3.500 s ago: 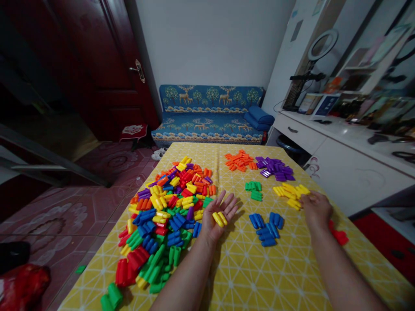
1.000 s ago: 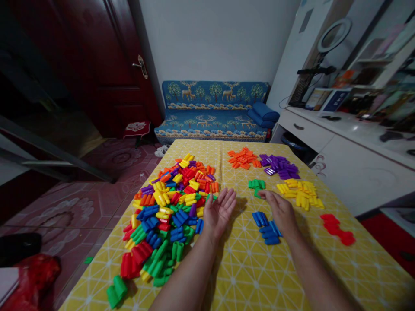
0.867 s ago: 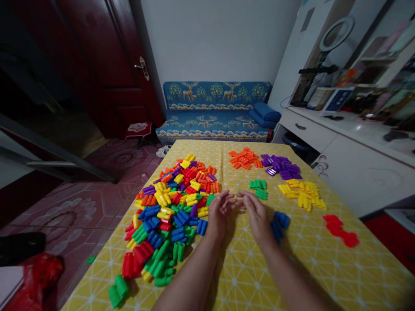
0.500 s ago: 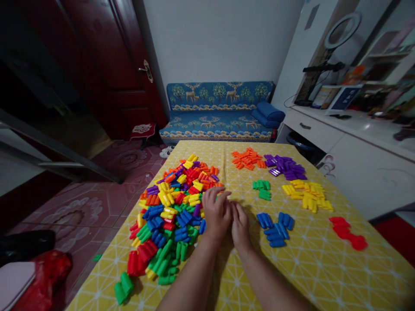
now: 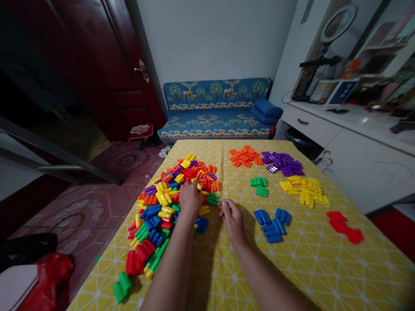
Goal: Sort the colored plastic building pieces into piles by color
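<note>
Two bare hands (image 5: 190, 198) at a heap (image 5: 166, 211) of glossy plastic tube blocks.
The heap sits at nine o'clock on the cloth-covered desk (image 5: 220, 270); the left hand lies palm-down over it, fingertips hidden, so I can't tell its grip. The right hand (image 5: 232, 218) has thumb and fingers bent close at a green block (image 5: 213, 199) on the heap's three-o'clock edge, tubes running nine to three; whether they pinch it, I can't tell.

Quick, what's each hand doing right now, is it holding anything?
Left hand: at the mixed pile, grip hidden; can't tell if it holds anything.
Right hand: partly curled beside the green piece; can't tell if it's gripping it.
</note>
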`<action>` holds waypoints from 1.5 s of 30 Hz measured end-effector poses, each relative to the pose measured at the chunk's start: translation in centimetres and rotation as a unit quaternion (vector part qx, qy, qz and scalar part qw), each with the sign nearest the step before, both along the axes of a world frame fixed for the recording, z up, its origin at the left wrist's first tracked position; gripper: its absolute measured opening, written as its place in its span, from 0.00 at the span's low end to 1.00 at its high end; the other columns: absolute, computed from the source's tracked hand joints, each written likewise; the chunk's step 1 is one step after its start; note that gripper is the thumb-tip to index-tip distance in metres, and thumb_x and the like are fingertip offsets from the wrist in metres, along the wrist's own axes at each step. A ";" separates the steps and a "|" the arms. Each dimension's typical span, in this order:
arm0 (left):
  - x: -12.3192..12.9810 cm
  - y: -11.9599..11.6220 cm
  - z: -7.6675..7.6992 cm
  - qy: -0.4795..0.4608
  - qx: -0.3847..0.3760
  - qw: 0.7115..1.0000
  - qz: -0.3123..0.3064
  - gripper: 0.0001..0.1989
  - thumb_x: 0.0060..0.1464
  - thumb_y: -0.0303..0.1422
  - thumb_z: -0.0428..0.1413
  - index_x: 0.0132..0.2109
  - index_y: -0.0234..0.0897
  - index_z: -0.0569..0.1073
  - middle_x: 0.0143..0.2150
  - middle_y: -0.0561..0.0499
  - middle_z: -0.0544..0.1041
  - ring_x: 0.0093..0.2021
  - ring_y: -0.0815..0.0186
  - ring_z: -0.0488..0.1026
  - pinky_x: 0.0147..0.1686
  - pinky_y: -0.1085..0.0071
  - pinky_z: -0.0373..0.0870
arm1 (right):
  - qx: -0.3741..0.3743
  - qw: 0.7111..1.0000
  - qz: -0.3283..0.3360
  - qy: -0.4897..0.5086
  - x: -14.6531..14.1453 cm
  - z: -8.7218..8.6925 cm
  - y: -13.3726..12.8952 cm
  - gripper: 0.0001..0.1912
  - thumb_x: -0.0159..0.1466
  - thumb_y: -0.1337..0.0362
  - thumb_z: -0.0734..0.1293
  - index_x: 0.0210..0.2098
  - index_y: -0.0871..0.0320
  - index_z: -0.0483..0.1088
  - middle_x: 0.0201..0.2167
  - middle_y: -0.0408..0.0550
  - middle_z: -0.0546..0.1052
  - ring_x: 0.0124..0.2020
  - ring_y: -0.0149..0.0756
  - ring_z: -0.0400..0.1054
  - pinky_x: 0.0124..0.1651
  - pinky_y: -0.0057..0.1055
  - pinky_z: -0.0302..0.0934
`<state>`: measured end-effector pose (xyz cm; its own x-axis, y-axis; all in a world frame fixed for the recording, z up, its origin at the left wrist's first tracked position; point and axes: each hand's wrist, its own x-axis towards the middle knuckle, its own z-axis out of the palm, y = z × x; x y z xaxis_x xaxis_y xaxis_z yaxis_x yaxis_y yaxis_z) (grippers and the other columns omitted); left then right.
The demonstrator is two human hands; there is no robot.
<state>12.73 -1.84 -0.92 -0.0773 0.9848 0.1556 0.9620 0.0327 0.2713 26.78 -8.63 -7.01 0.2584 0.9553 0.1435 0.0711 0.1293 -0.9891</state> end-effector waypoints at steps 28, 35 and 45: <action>2.4 1.8 0.4 0.069 -0.050 0.987 -0.140 0.20 0.56 0.29 0.55 0.55 0.49 0.75 0.49 0.45 0.79 0.49 0.55 0.76 0.45 0.65 0.71 | 0.014 0.999 -0.004 -0.042 0.1 -0.1 0.2 0.20 0.66 0.49 0.59 0.38 0.56 0.74 0.33 0.48 0.79 0.31 0.37 0.70 0.34 0.30 0.63; 2.9 0.4 2.0 0.110 -0.070 0.978 -0.163 0.13 0.57 0.32 0.53 0.46 0.42 0.80 0.47 0.41 0.79 0.50 0.51 0.75 0.42 0.61 0.72 | 0.029 0.998 -0.014 -0.051 0.0 0.0 0.2 0.19 0.66 0.50 0.60 0.36 0.57 0.74 0.34 0.49 0.78 0.36 0.39 0.71 0.39 0.31 0.63; 2.1 2.8 4.5 0.096 -0.054 0.990 -0.090 0.15 0.57 0.38 0.55 0.50 0.42 0.78 0.49 0.40 0.77 0.52 0.51 0.73 0.47 0.60 0.70 | 0.010 0.999 0.003 -0.052 0.0 -0.3 0.0 0.20 0.67 0.49 0.59 0.34 0.57 0.73 0.29 0.46 0.76 0.31 0.36 0.68 0.34 0.29 0.60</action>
<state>14.83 0.99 3.54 0.1209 0.9917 0.0442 0.9884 -0.1244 0.0869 26.80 -8.61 -7.31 0.2363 0.9533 0.1881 0.1719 0.1495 -0.9737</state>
